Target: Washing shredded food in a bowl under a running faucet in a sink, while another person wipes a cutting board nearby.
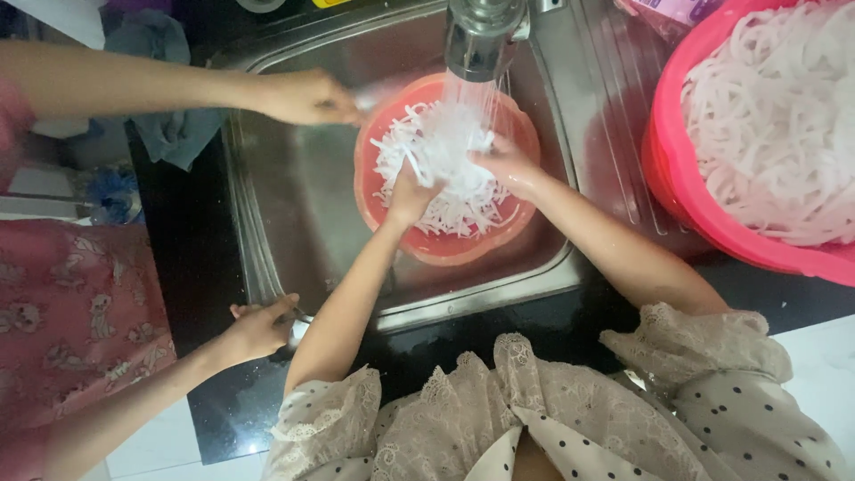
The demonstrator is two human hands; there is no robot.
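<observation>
L hand [410,198]: in round red plastic bowl [385,207], closed on white noodle strips [443,169].
R hand [509,165]: same bowl, fingers closed in strips, under steel tap [481,36].

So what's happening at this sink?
The person's left hand and right hand are both in white noodle strips in a red bowl in the sink, under water running from the tap. Another person's hand touches the bowl's rim. A pink basin of strips sits alongside.
</observation>
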